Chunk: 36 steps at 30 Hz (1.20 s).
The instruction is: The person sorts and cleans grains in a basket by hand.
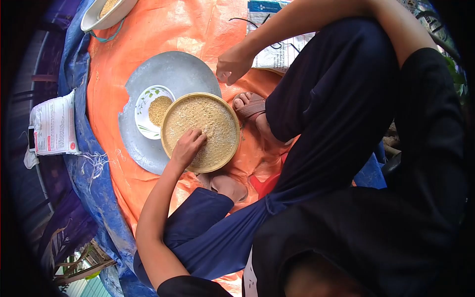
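A round yellow tray (228,157) full of tan grain with pale bits tilts over the rim of a large grey metal disc (143,69). My left hand (188,147) reaches into it from below, its fingers curled together at the grain (210,119); anything between the fingertips is too small to name. Beside the tray, partly covered by it, a white bowl with green leaf prints (143,111) holds a heap of golden grain (158,110). My right hand (234,63) hangs just past the disc's edge, fingers curled inward, touching neither tray nor bowl. What it holds, if anything, is hidden.
An orange tarp (173,32) lies over a blue one (94,198). A white container (104,20) with grain stands at the upper left, a printed sack (55,126) at the left. Another printed sack (277,57) lies behind my right hand. My sandalled foot (252,106) sits near the tray.
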Available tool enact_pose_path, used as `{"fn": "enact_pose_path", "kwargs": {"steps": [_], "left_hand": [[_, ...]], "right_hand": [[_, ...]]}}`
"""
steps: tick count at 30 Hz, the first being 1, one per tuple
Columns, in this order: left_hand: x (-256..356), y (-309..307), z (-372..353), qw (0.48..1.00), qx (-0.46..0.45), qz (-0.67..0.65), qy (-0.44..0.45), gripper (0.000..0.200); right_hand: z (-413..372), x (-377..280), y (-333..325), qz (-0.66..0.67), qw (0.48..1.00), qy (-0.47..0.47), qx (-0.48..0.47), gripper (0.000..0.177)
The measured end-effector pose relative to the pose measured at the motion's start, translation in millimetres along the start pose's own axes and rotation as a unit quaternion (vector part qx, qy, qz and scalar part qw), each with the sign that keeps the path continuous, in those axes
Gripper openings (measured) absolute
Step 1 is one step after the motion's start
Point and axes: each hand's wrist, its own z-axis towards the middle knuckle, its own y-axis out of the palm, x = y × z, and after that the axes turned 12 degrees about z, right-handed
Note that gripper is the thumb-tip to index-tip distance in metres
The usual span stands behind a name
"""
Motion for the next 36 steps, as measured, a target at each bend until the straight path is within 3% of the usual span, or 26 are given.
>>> {"fn": "enact_pose_path", "kwargs": {"steps": [3,4,6,7,8,9,11,18,21,24,27,28,29,31,32,33,34,35,36], "left_hand": [[-5,-1,-6,0.998,-0.048,-0.035,-0.019,0.019],[-7,1,-10,0.996,-0.076,-0.031,-0.016,0.017],[-14,11,-12,0.998,-0.047,-0.033,0.002,0.014],[-11,-1,-5,0.998,-0.052,-0.041,-0.006,0.012],[-8,-16,-1,0.997,-0.071,-0.040,-0.003,0.015],[-11,-20,-2,0.994,-0.102,-0.026,-0.002,0.016],[-10,-53,7,0.981,-0.190,0.004,0.042,0.018],[-20,-127,6,0.971,-0.230,0.066,0.032,0.018],[-9,-134,10,0.978,-0.202,0.044,0.036,0.018],[-8,-121,20,0.980,-0.183,0.025,0.071,0.018],[-11,-111,37,0.978,-0.171,0.041,0.116,0.022],[-10,-112,40,0.983,-0.170,-0.049,0.042,0.022],[-9,-114,44,0.976,-0.168,-0.137,-0.031,0.022],[-19,-103,48,0.978,-0.151,-0.143,-0.020,0.025],[-31,-83,52,0.986,-0.141,-0.063,0.065,0.027],[-33,-78,51,0.984,-0.140,-0.014,0.105,0.027],[-35,-73,50,0.980,-0.135,0.034,0.144,0.028],[-33,-80,52,0.975,-0.175,0.036,0.130,0.028],[-30,-92,55,0.970,-0.211,0.036,0.117,0.028]], "right_hand": [[3,17,3,0.043,0.993,-0.110,0.012,0.028],[22,45,20,0.024,0.999,-0.028,0.023,0.024],[62,98,53,-0.068,0.975,-0.206,0.056,0.025],[46,58,26,-0.084,0.972,-0.221,0.001,0.028],[38,46,20,-0.064,0.983,-0.172,0.008,0.029],[53,55,18,-0.144,0.959,-0.245,-0.016,0.028],[30,17,-1,-0.027,0.989,-0.146,-0.002,0.031],[-5,-27,-82,-0.135,0.980,-0.075,0.126,0.034],[31,-11,-84,-0.020,0.995,0.078,0.058,0.038],[-11,-96,-62,0.132,0.988,0.080,0.030,0.043],[-83,-215,-46,0.164,0.984,0.025,0.073,0.047],[-86,-222,-32,0.224,0.967,-0.044,0.114,0.046],[-85,-228,-12,0.305,0.929,-0.093,0.188,0.041],[-65,-232,25,0.423,0.838,-0.092,0.333,0.037],[-40,-222,50,0.479,0.771,-0.071,0.414,0.035],[-12,-218,73,0.532,0.690,-0.050,0.489,0.033],[6,-227,85,0.676,0.515,-0.011,0.527,0.029],[30,-216,101,0.719,0.427,0.025,0.547,0.025],[52,-202,115,0.707,0.394,0.074,0.583,0.023]]}}
